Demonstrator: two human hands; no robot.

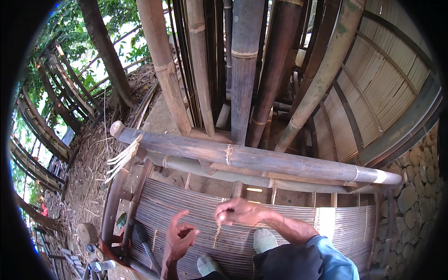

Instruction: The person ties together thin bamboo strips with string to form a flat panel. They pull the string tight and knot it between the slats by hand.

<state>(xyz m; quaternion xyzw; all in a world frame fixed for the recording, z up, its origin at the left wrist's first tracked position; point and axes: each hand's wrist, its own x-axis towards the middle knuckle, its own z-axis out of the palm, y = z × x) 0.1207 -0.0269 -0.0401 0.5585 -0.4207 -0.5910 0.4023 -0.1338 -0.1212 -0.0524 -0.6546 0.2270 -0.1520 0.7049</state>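
Note:
My left hand (pixel 181 237) is raised over a slatted bamboo platform (pixel 161 196), its fingers curved and apart with nothing visible between them. To its right and slightly farther off, my right hand (pixel 239 212) has its fingers curled in. Whatever those fingers may hold is hidden or too thin to see. A thick bamboo rail (pixel 261 161) runs across just beyond both hands, touching neither. Several pale split strips (pixel 123 160) hang over its left end. My feet in light socks (pixel 265 240) rest on the slats.
Upright bamboo poles (pixel 245 70) stand close behind the rail. A woven panel (pixel 378 84) leans at the right above a stone wall (pixel 413 186). Left of the platform lies ground strewn with dry leaves (pixel 86 172), with a tree trunk (pixel 105 51) beyond. A dark rod (pixel 145 242) slants beside my left forearm.

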